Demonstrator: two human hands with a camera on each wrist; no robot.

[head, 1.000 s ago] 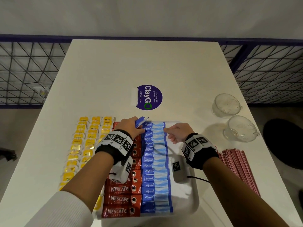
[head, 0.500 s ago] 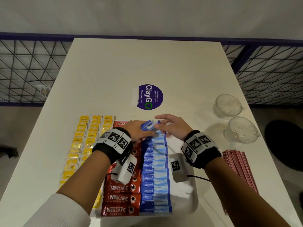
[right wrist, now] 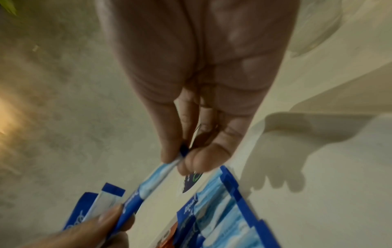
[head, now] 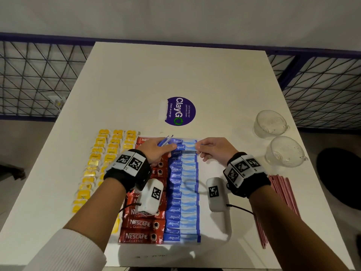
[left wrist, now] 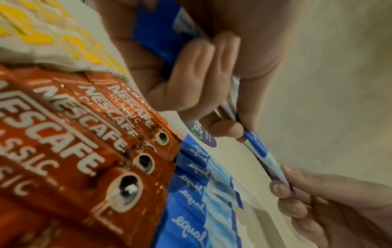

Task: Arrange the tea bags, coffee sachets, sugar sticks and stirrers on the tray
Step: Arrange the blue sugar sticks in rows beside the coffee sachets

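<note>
Bench (head: 175, 75) space, white and wide, carried everything, with a round purple sticker (head: 180, 111) just beyond the tray (head: 216, 234). On the tray lay a red column of coffee sachets (head: 141, 224) and, touching it on the right, a blue column of sugar sticks (head: 182, 202). Yellow tea bags (head: 105, 151) sat in rows left of the tray, though whether they rested on it or on the bench was hard to tell from the head view. Red stirrers (head: 281, 194) lay on the bench right of the tray, well apart from it, and two glass cups (head: 270, 124) stood beyond them. At the tray's far end the left hand (head: 156, 151) was curled round a small bunch of spare sticks (left wrist: 157, 33) while its thumb and fingertip pinched one end of a single sugar stick (head: 185, 147). The right hand (head: 213, 148) pinched that stick's other end between thumb and forefinger, holding it level across the top of the blue column.
</note>
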